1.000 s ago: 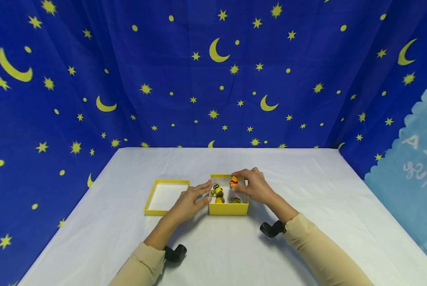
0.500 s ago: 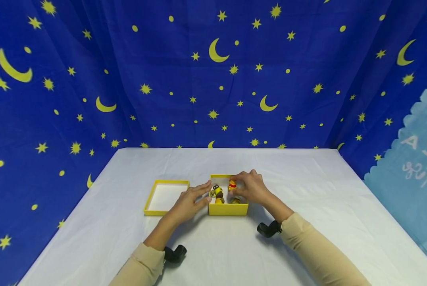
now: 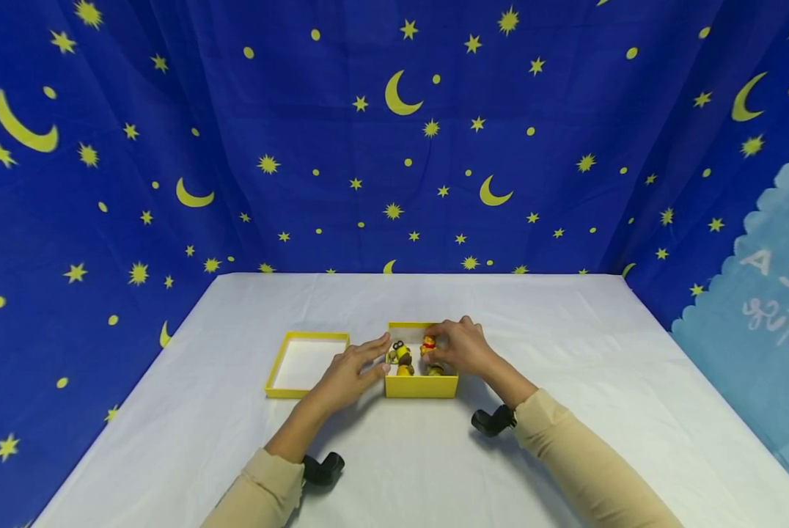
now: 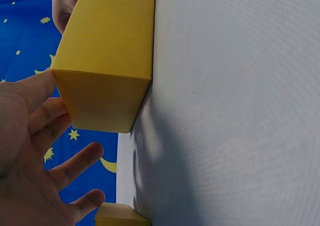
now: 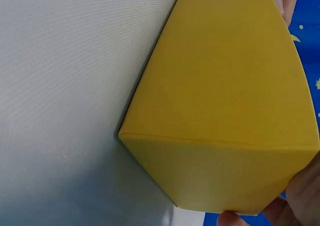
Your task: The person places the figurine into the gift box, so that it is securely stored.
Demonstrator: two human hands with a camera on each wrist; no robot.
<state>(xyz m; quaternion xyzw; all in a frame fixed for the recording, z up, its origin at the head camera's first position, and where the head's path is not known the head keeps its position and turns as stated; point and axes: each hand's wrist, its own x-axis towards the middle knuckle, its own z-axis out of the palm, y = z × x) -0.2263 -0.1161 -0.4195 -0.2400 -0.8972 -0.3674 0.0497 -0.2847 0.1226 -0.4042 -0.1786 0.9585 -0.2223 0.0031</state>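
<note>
A yellow box (image 3: 421,387) with a white inside stands on the table, its top off. In it are a minion figurine (image 3: 402,352) with dark goggles, a brown and yellow figurine (image 3: 405,366) at the front left, and another small figurine (image 3: 435,370) at the front right, partly hidden. My right hand (image 3: 463,347) reaches over the right wall and pinches a bear figurine (image 3: 428,343) in a red shirt, inside the box. My left hand (image 3: 350,372) touches the box's left wall with fingers spread and fairly straight, also seen in the left wrist view.
The box's yellow-rimmed lid (image 3: 307,394) lies to the left, white inside up. A white cloth (image 3: 394,447) covers the table. Behind hangs a blue curtain (image 3: 342,132) with moons and stars; a light blue panel (image 3: 764,323) is at right.
My right hand has moved left and slightly down with the bear figurine, carrying it lower into the box. My left hand has stayed at the box's left side.
</note>
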